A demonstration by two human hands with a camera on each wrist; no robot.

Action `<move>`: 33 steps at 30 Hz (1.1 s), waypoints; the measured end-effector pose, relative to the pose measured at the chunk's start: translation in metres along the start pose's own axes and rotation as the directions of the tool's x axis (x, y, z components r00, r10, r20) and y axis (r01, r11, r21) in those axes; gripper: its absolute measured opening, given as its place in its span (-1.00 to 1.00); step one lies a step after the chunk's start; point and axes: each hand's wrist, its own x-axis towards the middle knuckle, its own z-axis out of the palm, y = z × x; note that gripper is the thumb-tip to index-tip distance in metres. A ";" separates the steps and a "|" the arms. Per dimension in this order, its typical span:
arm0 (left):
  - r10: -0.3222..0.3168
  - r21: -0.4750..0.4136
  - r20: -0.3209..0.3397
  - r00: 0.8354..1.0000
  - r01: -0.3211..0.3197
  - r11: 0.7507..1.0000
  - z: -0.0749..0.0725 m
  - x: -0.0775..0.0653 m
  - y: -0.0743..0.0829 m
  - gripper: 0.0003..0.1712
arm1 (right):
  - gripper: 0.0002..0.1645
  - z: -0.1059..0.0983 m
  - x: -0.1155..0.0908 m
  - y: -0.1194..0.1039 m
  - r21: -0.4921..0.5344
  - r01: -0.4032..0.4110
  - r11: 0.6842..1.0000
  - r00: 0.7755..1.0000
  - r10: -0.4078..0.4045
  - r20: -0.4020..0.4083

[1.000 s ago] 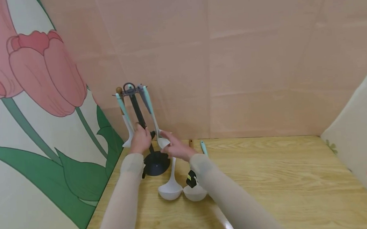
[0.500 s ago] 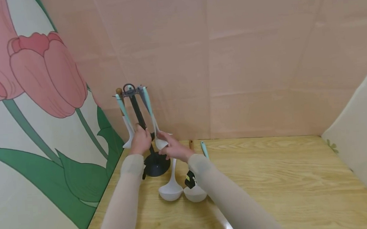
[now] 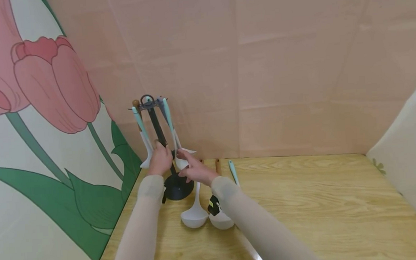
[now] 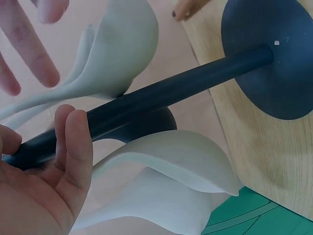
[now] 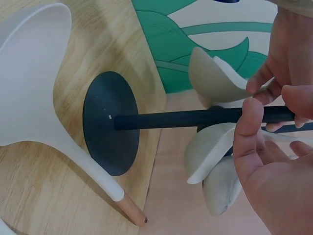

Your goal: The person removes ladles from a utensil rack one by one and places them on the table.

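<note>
We have the fingers of our left hand (image 3: 161, 158) curled round the post of a black stand (image 3: 156, 125), clamped partway up, above its round base (image 4: 279, 95) on the wooden table (image 3: 305, 203). Just to the right of that grip is our right hand (image 3: 198, 171), its fingers apart, close to a turquoise-handled ladle (image 3: 168, 115) hanging on the stand; we cannot tell whether they touch it. Left of our gripping hand hangs another turquoise-handled utensil (image 3: 140, 120). Nearer to us than both hands, the bowls of two white ladles (image 3: 194, 218) lie side by side. To the right of our right hand, a turquoise handle (image 3: 234, 173) shows on the table.
</note>
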 end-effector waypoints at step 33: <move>0.040 -0.005 -0.037 0.998 -0.040 0.999 0.002 0.001 -0.001 -0.38 | -0.09 0.009 0.008 -0.006 0.085 -0.003 0.996 1.000 0.004 -0.011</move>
